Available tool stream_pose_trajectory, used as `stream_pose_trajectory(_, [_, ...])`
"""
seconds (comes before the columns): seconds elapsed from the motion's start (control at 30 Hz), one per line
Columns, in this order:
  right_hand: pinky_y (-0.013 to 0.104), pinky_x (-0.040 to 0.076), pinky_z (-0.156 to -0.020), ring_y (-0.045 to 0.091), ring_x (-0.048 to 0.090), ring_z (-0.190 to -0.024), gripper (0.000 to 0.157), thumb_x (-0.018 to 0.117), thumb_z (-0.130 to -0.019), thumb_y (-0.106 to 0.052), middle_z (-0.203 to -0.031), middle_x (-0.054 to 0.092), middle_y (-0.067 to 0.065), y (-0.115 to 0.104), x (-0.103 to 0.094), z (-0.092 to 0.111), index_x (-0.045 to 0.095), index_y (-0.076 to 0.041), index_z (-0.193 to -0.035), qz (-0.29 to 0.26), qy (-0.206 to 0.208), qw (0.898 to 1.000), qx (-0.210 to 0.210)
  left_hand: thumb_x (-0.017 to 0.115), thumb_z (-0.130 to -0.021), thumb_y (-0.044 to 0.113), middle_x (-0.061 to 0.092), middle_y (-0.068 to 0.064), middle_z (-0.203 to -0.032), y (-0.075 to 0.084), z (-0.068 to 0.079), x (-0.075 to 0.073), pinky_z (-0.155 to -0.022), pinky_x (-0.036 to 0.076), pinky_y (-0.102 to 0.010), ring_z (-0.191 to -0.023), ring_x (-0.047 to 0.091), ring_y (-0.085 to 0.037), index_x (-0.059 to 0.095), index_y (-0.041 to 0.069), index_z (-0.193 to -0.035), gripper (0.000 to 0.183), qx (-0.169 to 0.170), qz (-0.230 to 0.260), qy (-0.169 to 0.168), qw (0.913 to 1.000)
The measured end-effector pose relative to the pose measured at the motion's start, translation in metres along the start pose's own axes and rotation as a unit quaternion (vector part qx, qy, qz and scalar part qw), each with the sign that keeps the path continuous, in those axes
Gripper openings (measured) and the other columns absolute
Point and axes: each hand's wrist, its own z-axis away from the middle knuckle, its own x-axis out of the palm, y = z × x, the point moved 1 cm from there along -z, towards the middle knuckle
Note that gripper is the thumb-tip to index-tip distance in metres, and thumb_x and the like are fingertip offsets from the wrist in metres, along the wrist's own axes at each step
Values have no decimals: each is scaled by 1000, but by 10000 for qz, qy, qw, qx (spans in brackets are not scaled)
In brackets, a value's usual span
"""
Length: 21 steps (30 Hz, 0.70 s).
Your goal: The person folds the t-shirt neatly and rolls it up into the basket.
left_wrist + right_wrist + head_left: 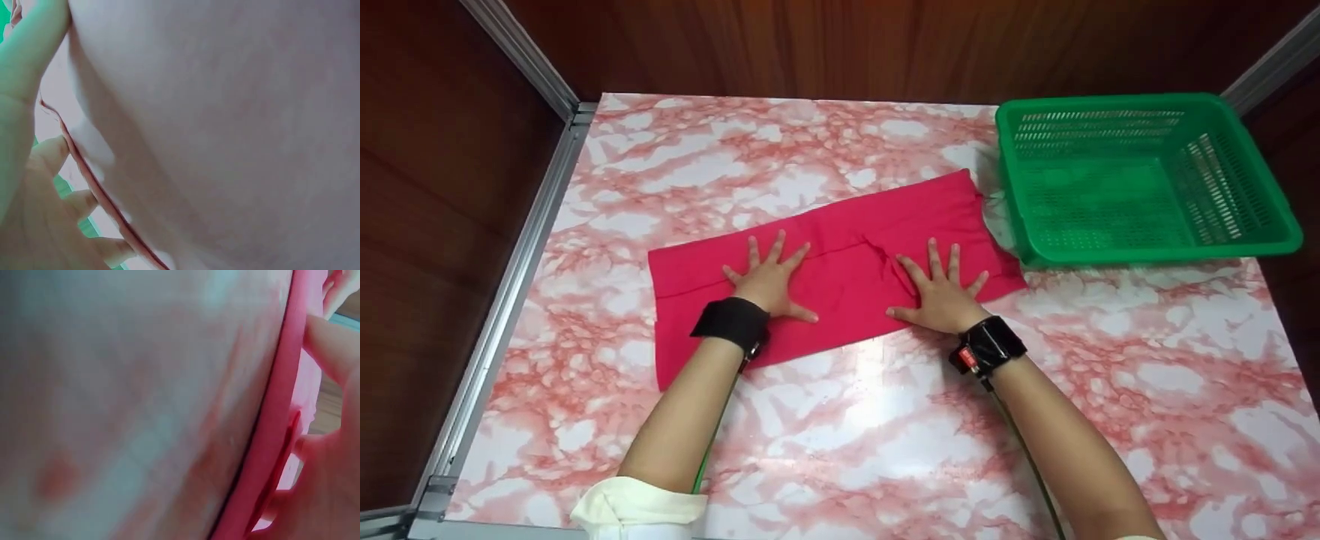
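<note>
A red folded cloth (pixel 840 262) lies flat and slanted across the table, its right end higher than its left. My left hand (pixel 769 285) rests on its left half with the fingers spread. On the right half, my right hand (pixel 945 296) presses down, also with spread fingers. A crease runs through the fabric just left of the right fingers. In the right wrist view the cloth's near edge (pixel 275 394) passes under the hand (pixel 329 489). The left wrist view shows the left hand (pixel 45 214) beside a thin fabric edge (pixel 101 194).
A green plastic basket (pixel 1155 251) stands at the back right, close to the cloth's right end. The table (pixel 840 435) has a red and white marbled top. Brown wooden panels (pixel 810 45) with metal edging enclose the back and sides.
</note>
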Motion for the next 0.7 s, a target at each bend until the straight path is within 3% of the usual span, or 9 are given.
stream_pose_trajectory(0.2, [80, -16, -88, 45, -29, -136, 98, 57, -80, -65, -155, -24, 14, 4, -9, -11, 4, -29, -153, -5, -303, 9995, -82, 77, -63, 61, -9, -7, -159, 2, 0, 0, -93, 8, -81, -141, -13, -45, 8, 37, -151, 115, -89, -23, 69, 9999])
stream_pose_trajectory(0.7, [79, -14, -91, 42, -29, -137, 99, 59, -78, -66, -154, -27, 10, 15, -31, -34, 3, -31, -152, 141, -591, 9977, -302, 74, -63, 64, -8, -10, -159, 12, -3, 1, -92, 17, -80, -141, -8, -48, 6, 34, -152, 116, -474, -126, 242, 9985])
